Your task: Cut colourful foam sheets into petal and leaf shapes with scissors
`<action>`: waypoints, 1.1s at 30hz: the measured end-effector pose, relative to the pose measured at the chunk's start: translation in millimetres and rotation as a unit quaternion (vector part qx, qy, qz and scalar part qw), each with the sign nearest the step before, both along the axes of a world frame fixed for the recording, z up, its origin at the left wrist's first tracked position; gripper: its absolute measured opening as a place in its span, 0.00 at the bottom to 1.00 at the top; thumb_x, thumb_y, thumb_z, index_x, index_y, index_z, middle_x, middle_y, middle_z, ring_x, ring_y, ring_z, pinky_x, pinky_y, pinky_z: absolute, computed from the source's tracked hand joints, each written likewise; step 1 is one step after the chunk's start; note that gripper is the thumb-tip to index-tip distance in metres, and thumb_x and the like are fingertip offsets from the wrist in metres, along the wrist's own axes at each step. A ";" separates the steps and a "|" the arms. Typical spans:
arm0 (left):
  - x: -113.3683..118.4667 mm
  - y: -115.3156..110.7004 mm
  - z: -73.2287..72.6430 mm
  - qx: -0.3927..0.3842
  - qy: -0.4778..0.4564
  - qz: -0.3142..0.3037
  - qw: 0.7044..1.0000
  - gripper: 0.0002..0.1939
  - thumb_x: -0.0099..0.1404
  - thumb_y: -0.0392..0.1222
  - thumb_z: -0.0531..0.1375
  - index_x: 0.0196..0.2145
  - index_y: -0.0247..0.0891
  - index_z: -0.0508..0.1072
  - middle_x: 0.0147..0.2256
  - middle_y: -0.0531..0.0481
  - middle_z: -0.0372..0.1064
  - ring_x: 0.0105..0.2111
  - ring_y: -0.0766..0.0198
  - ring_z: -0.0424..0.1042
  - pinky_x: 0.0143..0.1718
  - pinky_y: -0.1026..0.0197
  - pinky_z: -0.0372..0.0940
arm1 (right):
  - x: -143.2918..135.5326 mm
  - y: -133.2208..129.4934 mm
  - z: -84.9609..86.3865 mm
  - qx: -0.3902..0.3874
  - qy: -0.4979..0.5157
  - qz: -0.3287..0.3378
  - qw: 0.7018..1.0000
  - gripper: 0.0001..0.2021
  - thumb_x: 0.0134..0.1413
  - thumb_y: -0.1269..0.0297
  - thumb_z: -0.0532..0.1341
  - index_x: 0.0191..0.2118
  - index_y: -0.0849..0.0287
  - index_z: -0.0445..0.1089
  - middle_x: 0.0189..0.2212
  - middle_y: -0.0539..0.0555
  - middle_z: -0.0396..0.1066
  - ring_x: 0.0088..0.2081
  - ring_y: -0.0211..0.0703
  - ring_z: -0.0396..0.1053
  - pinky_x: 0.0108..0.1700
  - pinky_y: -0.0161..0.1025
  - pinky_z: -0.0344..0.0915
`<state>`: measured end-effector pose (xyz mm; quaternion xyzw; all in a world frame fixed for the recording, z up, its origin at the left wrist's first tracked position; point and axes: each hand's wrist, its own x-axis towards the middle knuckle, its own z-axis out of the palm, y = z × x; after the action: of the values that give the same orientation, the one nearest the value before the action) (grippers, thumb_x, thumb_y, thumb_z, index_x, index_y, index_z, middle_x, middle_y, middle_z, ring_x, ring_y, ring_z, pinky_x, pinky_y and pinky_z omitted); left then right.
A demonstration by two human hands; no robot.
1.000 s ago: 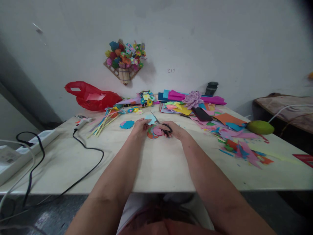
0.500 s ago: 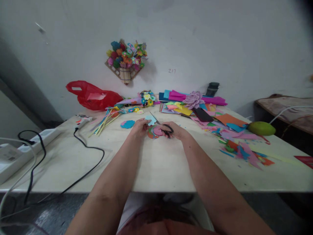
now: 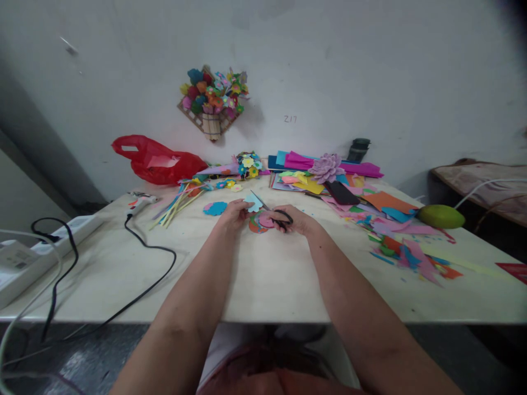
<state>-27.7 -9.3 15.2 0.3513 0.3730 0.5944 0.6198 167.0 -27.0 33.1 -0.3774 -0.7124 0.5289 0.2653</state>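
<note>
My left hand (image 3: pixel 235 215) pinches a light-blue paper flower (image 3: pixel 254 202) with a scalloped edge. In my right hand (image 3: pixel 293 218) is a pair of scissors (image 3: pixel 283 218) with black handles, its blades pointing up and left along the flower's right edge. Whether the blades touch the paper I cannot tell. Just below, between the hands, lie a pink paper disc (image 3: pixel 265 220) and an orange and green paper shape (image 3: pixel 257 226), partly overlapping. Left of my left hand a blue scalloped paper piece (image 3: pixel 216 208) rests on the table, with a bit of pink under it.
A glue gun (image 3: pixel 140 205) and its cord lie at left, near a white power strip (image 3: pixel 69 233). Behind are a red plastic bag (image 3: pixel 160 164) and paper strips (image 3: pixel 178 206). Paper scraps (image 3: pixel 411 258), a black phone (image 3: pixel 341 193) and a green mango-like fruit (image 3: pixel 442 216) lie at right.
The scissor blades have tilted slightly leftward across the light-blue flower, which has turned a little. Both hands stay in nearly the same place.
</note>
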 end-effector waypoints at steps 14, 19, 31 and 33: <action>-2.0 -0.6 -0.5 0.001 0.002 -0.006 1.000 0.06 0.47 0.26 0.61 0.25 0.32 0.70 0.25 0.47 0.71 0.27 0.63 0.74 0.27 0.64 0.70 | 0.1 2.8 -2.5 -0.014 0.006 0.012 1.000 0.14 0.50 0.57 0.60 0.24 0.63 0.63 0.16 0.49 0.64 0.13 0.28 0.57 0.12 0.28 0.44; -3.9 1.6 -2.9 0.009 0.021 -0.018 1.000 0.06 0.48 0.26 0.60 0.25 0.33 0.71 0.26 0.45 0.72 0.28 0.62 0.74 0.27 0.63 0.70 | 0.8 3.2 -2.9 -0.024 0.007 0.017 1.000 0.13 0.49 0.58 0.61 0.25 0.62 0.63 0.16 0.49 0.65 0.14 0.29 0.58 0.12 0.28 0.44; -1.4 0.8 -2.8 0.011 0.008 -0.008 1.000 0.05 0.47 0.26 0.61 0.25 0.30 0.72 0.26 0.44 0.72 0.27 0.61 0.74 0.27 0.64 0.70 | -0.7 3.0 -3.7 -0.007 0.006 0.003 1.000 0.11 0.49 0.60 0.60 0.24 0.62 0.63 0.16 0.48 0.64 0.14 0.28 0.57 0.12 0.27 0.44; -1.4 1.3 -3.2 0.010 0.006 -0.006 1.000 0.05 0.47 0.26 0.61 0.25 0.30 0.72 0.26 0.44 0.72 0.27 0.61 0.74 0.27 0.64 0.70 | -0.9 3.2 -3.4 -0.006 0.006 0.002 1.000 0.11 0.50 0.61 0.59 0.24 0.62 0.63 0.16 0.48 0.64 0.13 0.28 0.57 0.12 0.27 0.44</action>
<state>-29.1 -8.0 12.0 0.3630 0.3687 0.5923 0.6176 166.1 -23.9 29.6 -0.3745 -0.7082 0.5359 0.2665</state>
